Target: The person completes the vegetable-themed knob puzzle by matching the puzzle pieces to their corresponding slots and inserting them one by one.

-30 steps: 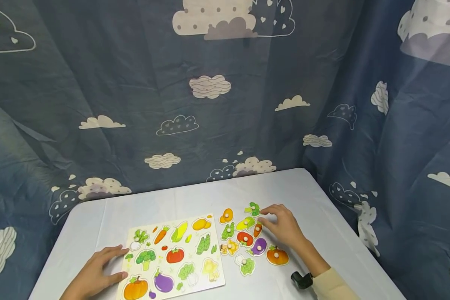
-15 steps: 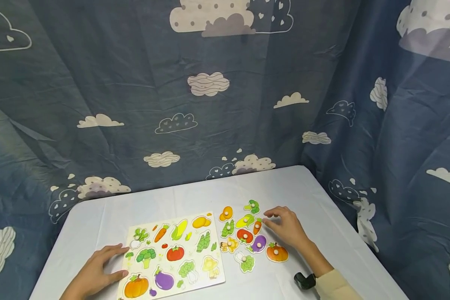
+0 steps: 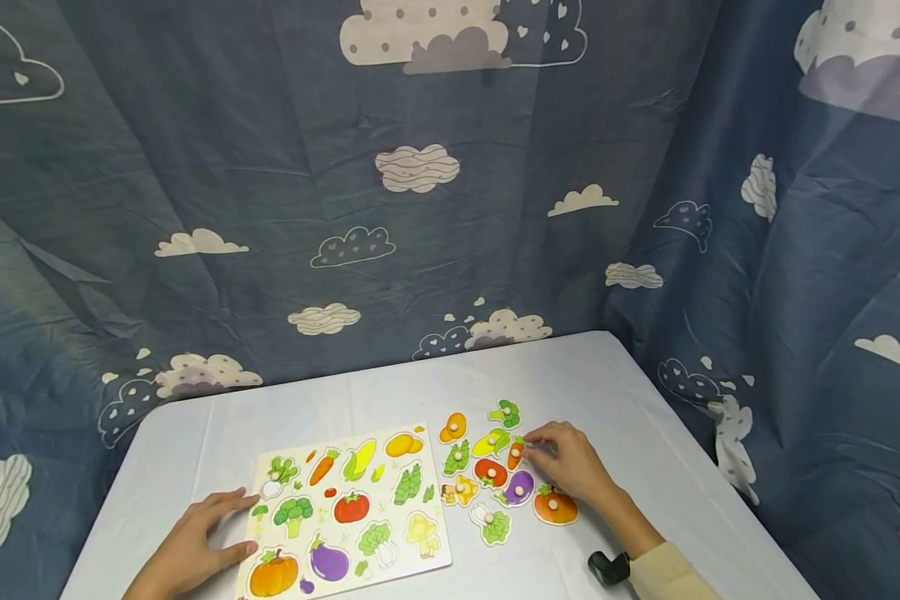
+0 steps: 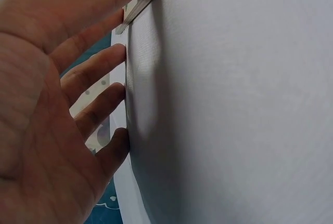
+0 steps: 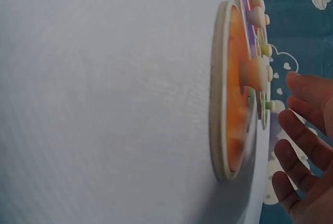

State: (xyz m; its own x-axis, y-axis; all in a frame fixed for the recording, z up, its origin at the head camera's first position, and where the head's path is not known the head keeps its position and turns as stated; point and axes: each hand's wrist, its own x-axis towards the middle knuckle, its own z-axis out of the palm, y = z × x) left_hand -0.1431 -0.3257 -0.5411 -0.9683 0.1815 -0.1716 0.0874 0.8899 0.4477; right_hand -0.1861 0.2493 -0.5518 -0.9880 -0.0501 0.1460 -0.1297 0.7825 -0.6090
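Observation:
My left hand (image 3: 191,542) rests at the left edge of a wooden vegetable puzzle board (image 3: 390,533), thumb and fingertips touching it. In the left wrist view the left hand (image 4: 57,115) has its fingers spread over the white cloth. At the right of the loose knobbed pieces, my right hand (image 3: 576,467) reaches its thumb and index finger to the carrot piece (image 3: 515,455). The right wrist view shows the right hand (image 5: 312,151) with loosely bent fingers and nothing visible between them; contact with the carrot cannot be told. Nearest its wrist lies the pumpkin piece (image 3: 555,506).
Around the carrot lie the broccoli (image 3: 508,414), corn (image 3: 487,444), tomato (image 3: 490,473), eggplant (image 3: 520,488) and cabbage (image 3: 495,529) pieces, among several others. A white cloth covers the table (image 3: 645,425). Behind it hangs a dark blue cloud-patterned curtain (image 3: 270,167).
My right hand has moved from beside the broccoli piece down toward the carrot piece. The left hand stays at the board's edge, and the pieces lie as before.

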